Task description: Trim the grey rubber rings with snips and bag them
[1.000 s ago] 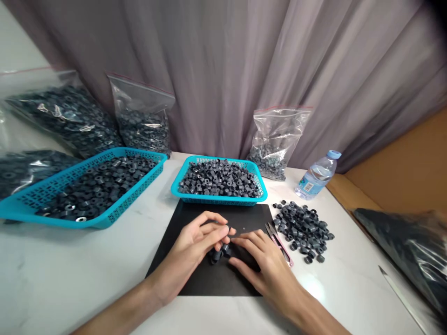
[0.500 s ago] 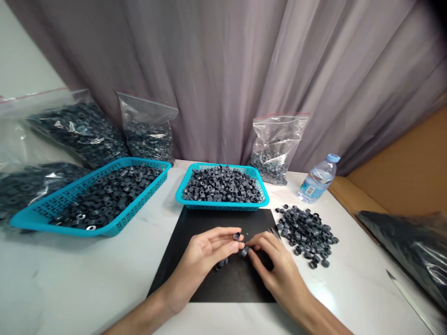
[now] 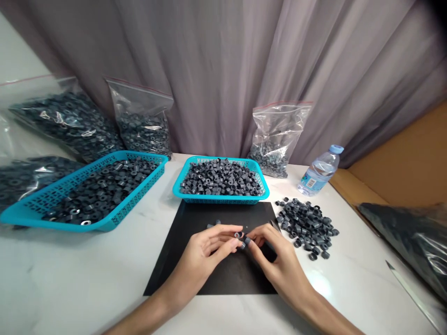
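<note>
Grey rings (image 3: pixel 238 235) are held between the two hands, over the black mat (image 3: pixel 223 279): one is pinched by thumb and fingers of the left hand (image 3: pixel 207 246), one likewise by the right hand (image 3: pixel 275 249). A third is seen between them; its holder cannot be told. Beyond, a blue basket (image 3: pixel 220 198) is filled with rings; a loose pile (image 3: pixel 307 225) is spread rightward.

Left hand (image 3: pixel 206 249) and right hand (image 3: pixel 275 249) — both bare, slender fingers (image 3: pixel 225 228), uncovered forearms (image 3: pixel 150 309)
</note>
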`<move>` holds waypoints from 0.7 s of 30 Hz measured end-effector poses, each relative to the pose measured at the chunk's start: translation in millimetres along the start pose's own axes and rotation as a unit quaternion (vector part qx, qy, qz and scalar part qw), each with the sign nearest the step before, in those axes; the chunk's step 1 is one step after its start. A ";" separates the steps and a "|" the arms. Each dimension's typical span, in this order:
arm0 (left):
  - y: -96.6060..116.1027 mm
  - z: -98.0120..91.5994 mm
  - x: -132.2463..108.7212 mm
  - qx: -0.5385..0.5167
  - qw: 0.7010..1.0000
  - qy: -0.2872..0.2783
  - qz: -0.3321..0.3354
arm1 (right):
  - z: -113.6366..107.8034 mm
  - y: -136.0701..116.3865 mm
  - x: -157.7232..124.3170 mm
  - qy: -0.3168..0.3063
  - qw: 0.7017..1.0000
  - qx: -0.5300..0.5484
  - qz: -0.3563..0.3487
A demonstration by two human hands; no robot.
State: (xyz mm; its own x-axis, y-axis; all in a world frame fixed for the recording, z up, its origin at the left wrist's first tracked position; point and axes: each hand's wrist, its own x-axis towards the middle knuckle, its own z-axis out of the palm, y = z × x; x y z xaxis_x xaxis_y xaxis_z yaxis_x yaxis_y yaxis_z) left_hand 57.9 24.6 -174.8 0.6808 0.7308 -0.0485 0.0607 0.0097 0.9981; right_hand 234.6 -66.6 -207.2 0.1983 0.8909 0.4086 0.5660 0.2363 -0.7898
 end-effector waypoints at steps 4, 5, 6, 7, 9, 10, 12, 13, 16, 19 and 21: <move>-4.2 2.8 -3.4 0.132 0.989 0.015 0.071 | 0.9 4.2 -0.1 -0.003 1.000 -0.011 0.006; -4.3 3.8 -5.2 0.175 0.980 0.016 0.096 | 1.4 5.0 -0.5 -0.003 1.000 -0.011 0.008; -4.3 4.8 -7.3 0.211 0.970 0.013 0.118 | 2.1 5.7 -1.0 -0.004 1.000 -0.009 0.008; -4.3 5.7 -9.3 0.237 0.962 0.007 0.134 | 2.8 6.4 -1.6 -0.005 1.000 -0.007 0.009; -5.1 7.0 -12.6 0.259 0.955 -0.003 0.142 | 4.2 7.7 -2.9 -0.005 1.000 -0.006 0.007; -5.7 7.1 -13.7 0.264 0.954 -0.004 0.140 | 4.9 8.3 -3.5 -0.005 1.000 -0.007 0.004; -6.9 6.2 -14.7 0.272 0.953 -0.005 0.133 | 5.8 9.2 -4.4 -0.008 1.000 -0.012 -0.002; -7.2 5.3 -14.7 0.277 0.952 -0.005 0.127 | 6.1 9.5 -4.7 -0.008 1.000 -0.016 -0.004; -6.5 3.1 -13.4 0.292 0.949 -0.010 0.115 | 6.9 9.6 -4.9 -0.008 1.000 -0.023 -0.007; -4.6 3.3 -12.1 0.307 0.944 -0.007 0.119 | 7.8 9.7 -4.6 -0.008 0.999 -0.031 -0.012; -3.8 4.2 -12.1 0.308 0.943 0.000 0.126 | 8.2 10.3 -4.6 -0.008 0.999 -0.035 -0.014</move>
State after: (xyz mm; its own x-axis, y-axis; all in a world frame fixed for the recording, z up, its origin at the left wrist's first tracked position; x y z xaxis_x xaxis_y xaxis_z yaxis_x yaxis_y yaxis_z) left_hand 52.5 12.8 -178.2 0.7301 0.6569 0.1881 0.3085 -0.5625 0.7671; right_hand 233.0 -65.0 -221.0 0.1701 0.8904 0.4223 0.6261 0.2333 -0.7441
